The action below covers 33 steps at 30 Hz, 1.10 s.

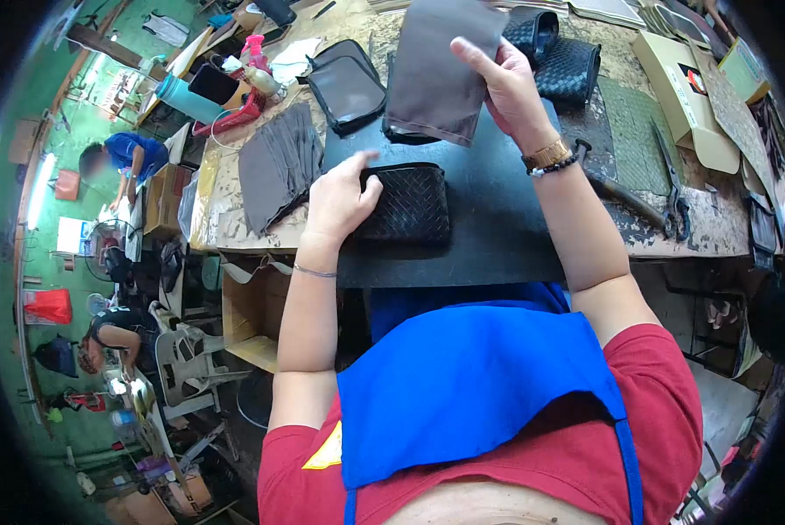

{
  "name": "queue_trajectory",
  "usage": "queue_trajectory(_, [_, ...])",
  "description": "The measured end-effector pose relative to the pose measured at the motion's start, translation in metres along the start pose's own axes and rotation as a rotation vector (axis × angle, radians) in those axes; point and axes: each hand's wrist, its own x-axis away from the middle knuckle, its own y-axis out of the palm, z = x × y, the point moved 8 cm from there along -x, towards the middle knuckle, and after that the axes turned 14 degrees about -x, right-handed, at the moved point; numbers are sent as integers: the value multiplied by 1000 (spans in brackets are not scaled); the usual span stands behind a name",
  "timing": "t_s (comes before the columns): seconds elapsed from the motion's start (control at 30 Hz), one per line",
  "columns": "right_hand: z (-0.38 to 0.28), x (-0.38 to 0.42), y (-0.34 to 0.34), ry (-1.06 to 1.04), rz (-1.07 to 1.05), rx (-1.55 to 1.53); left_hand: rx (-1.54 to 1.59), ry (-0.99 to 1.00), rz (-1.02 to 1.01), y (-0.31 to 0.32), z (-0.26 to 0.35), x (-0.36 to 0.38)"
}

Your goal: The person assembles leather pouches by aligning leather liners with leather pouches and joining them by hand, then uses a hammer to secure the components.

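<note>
My right hand (511, 92) is raised over the table and grips a flat dark grey fabric piece (436, 74) by its right side. The thumb lies across its front; the fingers are partly hidden. My left hand (344, 197) rests at the left edge of a black woven pouch (410, 206), index finger and thumb apart, the other fingers curled out of sight. The pouch lies flat on a dark work mat (489, 236). Left of that hand lies a fanned stack of dark grey fabric pieces (279, 162). Behind it is a black-framed pouch part (349, 83).
Black woven pouches (567, 70) sit at the back right. A hammer (624, 197) and scissors (672, 188) lie to the right, near an open cardboard box (686, 96). A red basket (239, 114) stands at the back left. Two people (134, 162) work farther left.
</note>
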Motion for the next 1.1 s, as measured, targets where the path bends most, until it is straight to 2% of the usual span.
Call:
queue_trajectory(0.1, [-31, -3, 27, -146, -161, 65, 109, 70, 195, -28, 10, 3])
queue_trajectory(0.13, [-48, -3, 39, -281, -130, 156, 187, 6, 188, -38, 10, 8])
queue_trajectory(0.2, [-64, -2, 73, -137, -323, 181, 247, 173, 344, -51, 15, 20])
queue_trajectory(0.3, [-68, 7, 116, -209, -444, 277, 280, 232, 356, -47, 16, 36])
queue_trajectory(0.4, [-49, 22, 132, -444, -389, 761, 311, 231, 322, -38, 9, 50])
queue_trajectory(0.43, [-38, 27, 136, -266, -406, 729, 312, 215, 320, -36, 7, 53])
queue_trajectory(0.47, [-21, 29, 138, -250, -490, 791, 314, 200, 317, -35, 5, 57])
queue_trajectory(0.53, [2, 41, 137, -257, -488, 773, 291, 205, 322, -37, 4, 62])
queue_trajectory(0.57, [15, 46, 136, -145, -525, 711, 275, 212, 339, -38, 4, 64])
queue_trajectory(0.67, [36, 57, 134, -9, -562, 798, 260, 217, 351, -38, 0, 67])
queue_trajectory(0.77, [15, 44, 146, -151, -465, 755, 258, 213, 344, -37, -2, 70])
queue_trajectory(0.8, [7, 41, 151, -139, -434, 687, 256, 215, 347, -38, -2, 69])
queue_trajectory(0.87, [-3, 39, 160, -308, -444, 553, 253, 218, 350, -39, 0, 70])
queue_trajectory(0.97, [1, 35, 160, -211, -423, 652, 241, 219, 351, -41, 2, 68])
queue_trajectory(1.07, [6, 44, 160, -313, -494, 796, 240, 209, 350, -42, 2, 69])
queue_trajectory(1.1, [17, 48, 156, -243, -529, 852, 244, 203, 356, -43, 2, 70])
